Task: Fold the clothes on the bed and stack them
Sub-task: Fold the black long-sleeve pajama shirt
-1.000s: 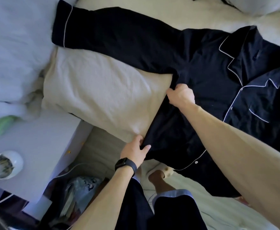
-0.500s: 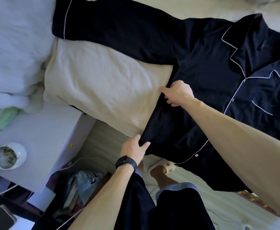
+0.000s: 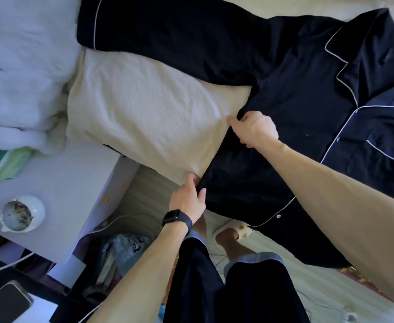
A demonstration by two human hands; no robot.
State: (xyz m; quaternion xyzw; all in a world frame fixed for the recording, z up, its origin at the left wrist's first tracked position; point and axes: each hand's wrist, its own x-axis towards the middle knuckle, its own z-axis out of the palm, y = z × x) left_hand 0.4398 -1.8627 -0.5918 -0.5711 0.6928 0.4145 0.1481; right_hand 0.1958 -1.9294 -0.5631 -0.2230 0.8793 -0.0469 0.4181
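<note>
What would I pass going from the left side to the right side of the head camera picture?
White cup, cream pillow, right hand gripping the navy shirt, then the chest pocket.

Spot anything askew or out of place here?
Only mildly: the navy shirt has its long sleeve stretched across the cream pillow, not flat on the bed. The left hand and right hand pinch its side edge. No spill or damage visible.
</note>
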